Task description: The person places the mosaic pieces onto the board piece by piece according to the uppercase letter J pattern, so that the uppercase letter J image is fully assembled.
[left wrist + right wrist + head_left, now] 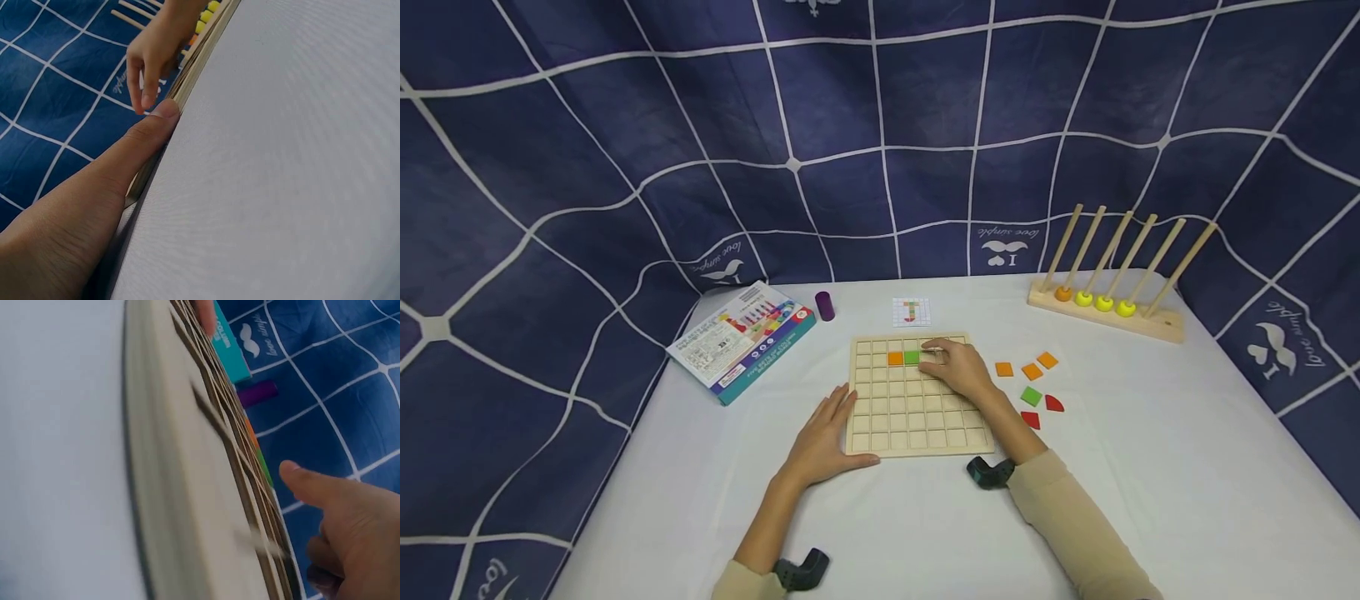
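On the white tabletop [1150,467], in from its far edge, lies a squarish, pale wooden board [887,422] with ridged cells. The left hand [820,437] touches its near-left corner, fingers straight, unclenched; the right hand [958,367], released, is over its far-right part, beside a flat orange square [896,358] and green square [912,357].

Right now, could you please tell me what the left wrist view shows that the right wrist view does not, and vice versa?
Only the left wrist view shows wooden pegs and yellow beads. Only the right wrist view shows the purple cylinder, the teal box, an orange tile and a green tile. Both share the wooden board, the white tabletop, the blue cloth, the right hand and the left hand, though the right wrist view catches just a bit of the left.
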Tool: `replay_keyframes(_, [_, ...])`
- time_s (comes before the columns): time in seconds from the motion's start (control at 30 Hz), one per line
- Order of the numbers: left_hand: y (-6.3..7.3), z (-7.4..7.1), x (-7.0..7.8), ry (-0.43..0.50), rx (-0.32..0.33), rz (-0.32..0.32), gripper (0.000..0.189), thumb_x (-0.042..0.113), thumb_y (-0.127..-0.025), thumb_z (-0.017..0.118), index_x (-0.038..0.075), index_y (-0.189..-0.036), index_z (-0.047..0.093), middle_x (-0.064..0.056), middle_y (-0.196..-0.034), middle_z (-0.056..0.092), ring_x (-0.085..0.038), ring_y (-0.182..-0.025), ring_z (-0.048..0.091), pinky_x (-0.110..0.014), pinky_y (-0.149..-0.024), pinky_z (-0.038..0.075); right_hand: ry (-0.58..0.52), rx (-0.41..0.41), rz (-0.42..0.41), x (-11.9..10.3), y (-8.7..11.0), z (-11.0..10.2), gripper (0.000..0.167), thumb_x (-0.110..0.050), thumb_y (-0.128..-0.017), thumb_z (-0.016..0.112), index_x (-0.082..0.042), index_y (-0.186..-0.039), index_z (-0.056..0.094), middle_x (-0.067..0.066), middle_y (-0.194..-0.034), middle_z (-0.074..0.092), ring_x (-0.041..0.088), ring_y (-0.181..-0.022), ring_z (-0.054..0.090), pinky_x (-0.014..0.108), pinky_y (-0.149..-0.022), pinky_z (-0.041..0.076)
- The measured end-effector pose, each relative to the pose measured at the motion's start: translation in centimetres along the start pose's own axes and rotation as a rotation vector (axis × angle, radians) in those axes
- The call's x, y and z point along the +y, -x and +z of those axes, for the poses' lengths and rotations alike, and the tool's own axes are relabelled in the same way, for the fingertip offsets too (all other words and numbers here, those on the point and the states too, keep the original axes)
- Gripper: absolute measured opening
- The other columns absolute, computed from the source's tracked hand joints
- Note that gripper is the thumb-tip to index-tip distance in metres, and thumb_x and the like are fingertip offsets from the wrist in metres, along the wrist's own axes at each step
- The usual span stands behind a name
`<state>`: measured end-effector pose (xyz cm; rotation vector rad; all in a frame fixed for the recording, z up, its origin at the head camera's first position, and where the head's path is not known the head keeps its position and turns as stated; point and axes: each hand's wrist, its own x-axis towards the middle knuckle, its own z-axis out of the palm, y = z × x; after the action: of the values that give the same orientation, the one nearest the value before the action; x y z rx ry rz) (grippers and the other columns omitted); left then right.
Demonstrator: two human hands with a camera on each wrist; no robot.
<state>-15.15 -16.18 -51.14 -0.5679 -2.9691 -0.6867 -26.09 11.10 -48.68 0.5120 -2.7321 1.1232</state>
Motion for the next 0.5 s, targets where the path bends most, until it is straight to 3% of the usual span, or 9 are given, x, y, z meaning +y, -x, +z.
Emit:
replay_keyframes(0.23, [-0.1, 0.2, 0.2, -0.001, 0.025, 0.024, 0.116, 0.081, -0.061, 0.055, 0.008, -0.146, 0.027, -0.007, -0.153, 0.018, -0.020, -0.139, 0.012, -0.039, -0.111, 0.017, -0.013, 0.073, -0.056, 1.9, 2.1, -3.5, 0.035, -0.030, -0.077, 0.075, -0.013, -0.107, 0.068, -0.005, -0.048, 0.032, 0.007, -0.042, 0.023, 0.023, -0.039, 0.023])
replay_keyframes(0.5, [0.0, 0.2, 0.2, -0.016, 0.035, 0.018, 0.116, 0.083, -0.060, 0.053, 0.009, -0.146, 0.028, -0.006, -0.152, 0.018, -0.021, -0.139, 0.014, -0.040, -0.110, 0.019, 0.053, 0.064, -0.032, 4.4, 4.7, -7.3, 0.037, -0.031, -0.077, 0.075, -0.013, -0.108, 0.068, -0.005, -0.050, 0.031, 0.009, -0.044, 0.025, 0.025, -0.040, 0.023])
